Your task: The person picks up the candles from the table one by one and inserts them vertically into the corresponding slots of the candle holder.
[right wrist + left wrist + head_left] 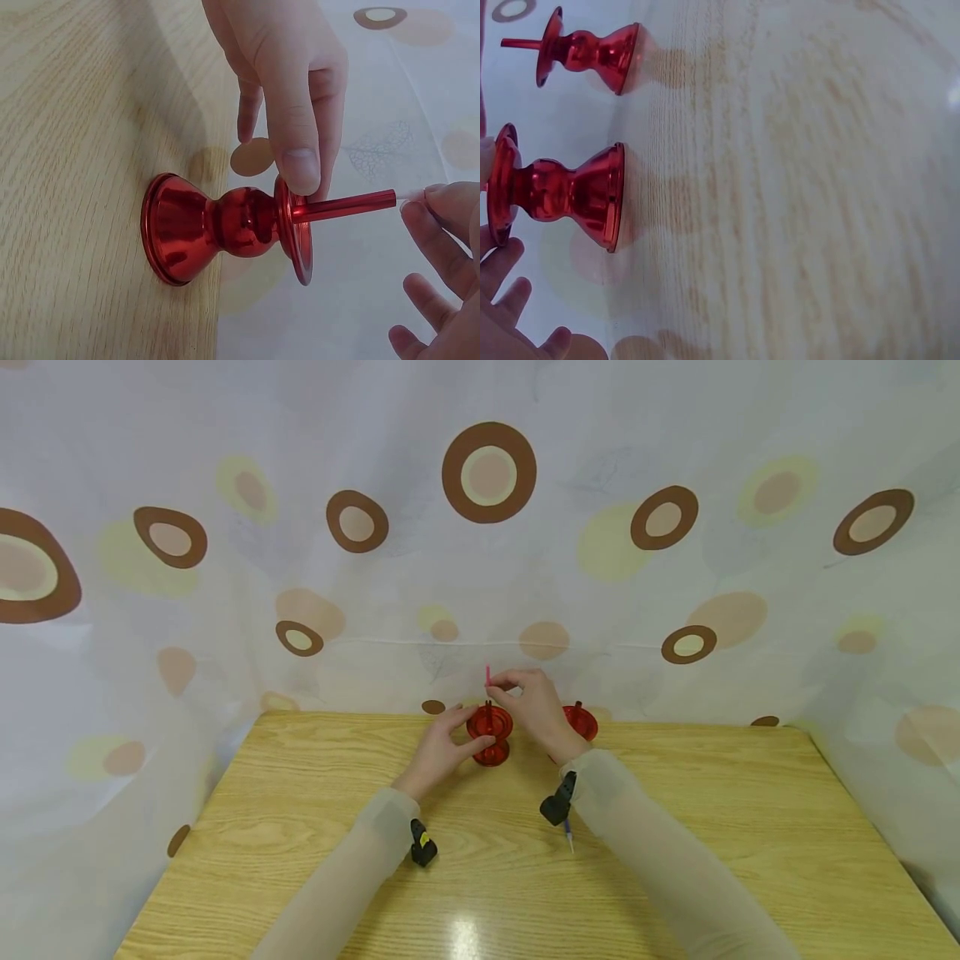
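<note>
A red metal candle holder (490, 731) (217, 229) (555, 191) stands near the table's far edge, with a thin red stem (345, 206) rising from its dish. My left hand (450, 739) (300, 127) pinches the dish's rim between thumb and fingers. My right hand (528, 697) (439, 247) pinches a small pink candle (487, 675) (411, 195) just above the stem's tip. A second red candle holder (579, 722) (585, 52) stands to the right, partly hidden behind my right wrist.
The wooden table (675, 827) is backed and flanked by a pale curtain (487, 568) with brown and yellow circles, hanging close behind the holders. A thin bluish stick (568, 837) shows under my right wrist.
</note>
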`<state>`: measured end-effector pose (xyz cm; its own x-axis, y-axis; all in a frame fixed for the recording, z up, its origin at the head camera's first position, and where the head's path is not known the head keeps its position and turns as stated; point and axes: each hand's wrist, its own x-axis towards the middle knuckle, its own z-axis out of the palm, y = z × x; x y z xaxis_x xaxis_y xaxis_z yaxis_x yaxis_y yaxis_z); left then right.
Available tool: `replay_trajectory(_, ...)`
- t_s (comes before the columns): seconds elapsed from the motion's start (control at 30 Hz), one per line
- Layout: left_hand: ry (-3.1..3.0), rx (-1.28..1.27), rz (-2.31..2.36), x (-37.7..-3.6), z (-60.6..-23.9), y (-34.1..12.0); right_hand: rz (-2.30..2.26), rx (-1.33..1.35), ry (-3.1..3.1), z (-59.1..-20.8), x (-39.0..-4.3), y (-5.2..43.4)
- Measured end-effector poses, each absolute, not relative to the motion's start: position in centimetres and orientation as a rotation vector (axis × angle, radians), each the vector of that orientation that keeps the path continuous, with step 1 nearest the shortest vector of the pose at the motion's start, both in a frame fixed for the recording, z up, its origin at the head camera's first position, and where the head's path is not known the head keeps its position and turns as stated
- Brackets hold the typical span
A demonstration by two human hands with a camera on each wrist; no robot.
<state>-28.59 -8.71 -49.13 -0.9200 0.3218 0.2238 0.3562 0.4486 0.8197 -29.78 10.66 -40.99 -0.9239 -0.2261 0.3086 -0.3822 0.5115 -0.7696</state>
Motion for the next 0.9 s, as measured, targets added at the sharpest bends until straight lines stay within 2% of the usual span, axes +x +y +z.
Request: replay_trajectory(0.9, -2.665, -0.594, -1.503, -28.4, -48.86, -8.59, 1.318, 0.557, -2.576, -41.5, -29.58, 10.68)
